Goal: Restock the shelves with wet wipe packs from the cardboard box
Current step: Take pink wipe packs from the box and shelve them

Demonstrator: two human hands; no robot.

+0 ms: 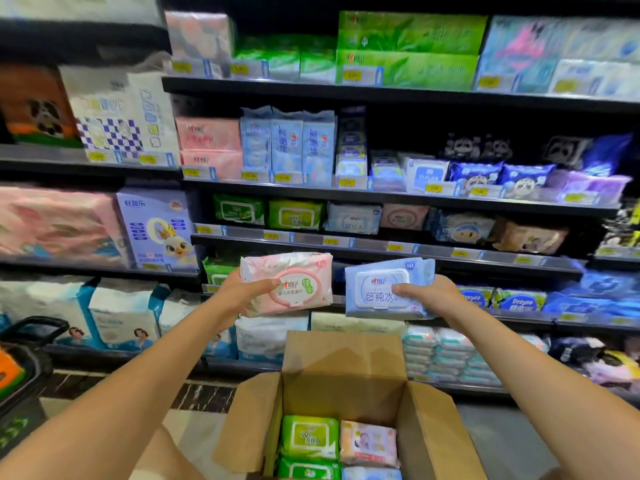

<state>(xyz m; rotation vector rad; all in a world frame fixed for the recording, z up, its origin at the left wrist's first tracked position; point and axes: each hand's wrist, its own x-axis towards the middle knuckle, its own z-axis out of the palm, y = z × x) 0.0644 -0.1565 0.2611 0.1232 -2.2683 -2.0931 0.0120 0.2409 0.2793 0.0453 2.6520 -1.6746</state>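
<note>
The left hand (239, 292) has its fingers closed on a pink pack (287, 284); the right hand (433, 294) grips a blue pack (388, 289); both are raised before the shelf (381, 245), above the open box (346, 375); best to match each pack to its like-coloured row and slide it in label-forward.

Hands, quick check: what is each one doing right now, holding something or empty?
Left hand: closed on the pink wet wipe pack, held up before the shelves.
Right hand: closed on the blue wet wipe pack.
</note>
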